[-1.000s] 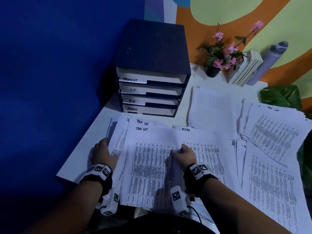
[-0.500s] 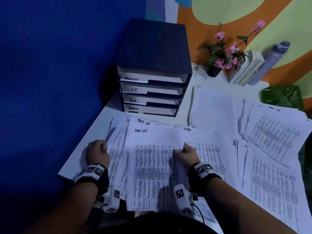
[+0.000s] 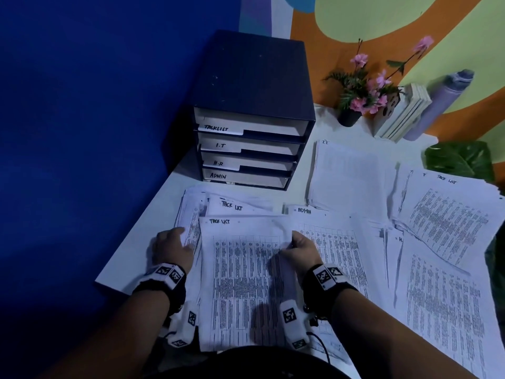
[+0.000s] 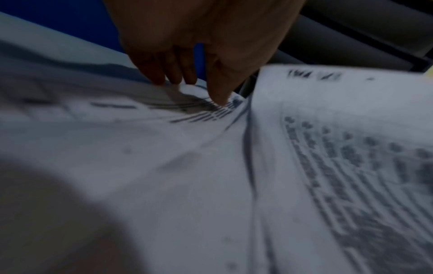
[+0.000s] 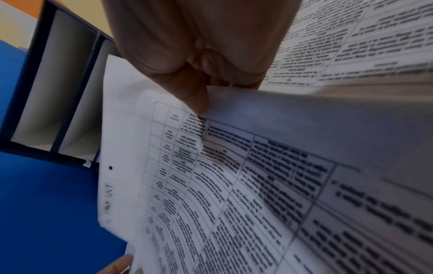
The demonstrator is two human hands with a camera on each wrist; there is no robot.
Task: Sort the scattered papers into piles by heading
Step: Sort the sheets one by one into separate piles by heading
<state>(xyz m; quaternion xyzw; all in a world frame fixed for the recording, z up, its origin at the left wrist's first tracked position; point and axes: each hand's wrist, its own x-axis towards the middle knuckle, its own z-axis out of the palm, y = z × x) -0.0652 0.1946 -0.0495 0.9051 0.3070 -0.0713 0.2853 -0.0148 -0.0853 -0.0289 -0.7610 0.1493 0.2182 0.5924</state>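
A pile of printed sheets headed "TACK LIST" [image 3: 240,269] lies at the table's near edge in front of me. My left hand [image 3: 180,236] grips the pile's left edge, fingers [image 4: 164,74] curled at the edge and thumb on top. My right hand [image 3: 291,243] pinches the right edge of the top sheet [image 5: 211,185], which is lifted slightly. Beside it lies an "ADMIN" sheet [image 3: 336,242]. Farther back sits an "I.T" pile [image 3: 349,173]. More loose sheets, one headed "TACK LIST" [image 3: 451,209], spread to the right.
A dark drawer organiser [image 3: 251,77] labelled TASKLIST, I.T, H.R, ADMIN stands behind the piles. A flower pot [image 3: 348,116], books [image 3: 401,113], a bottle [image 3: 440,102] and a green leaf [image 3: 459,160] line the back right. A blue wall borders the table's left edge [image 3: 131,242].
My left hand drew back to the left off the pile, then returned to grip its left edge. My right hand stayed at the top sheet's right edge.
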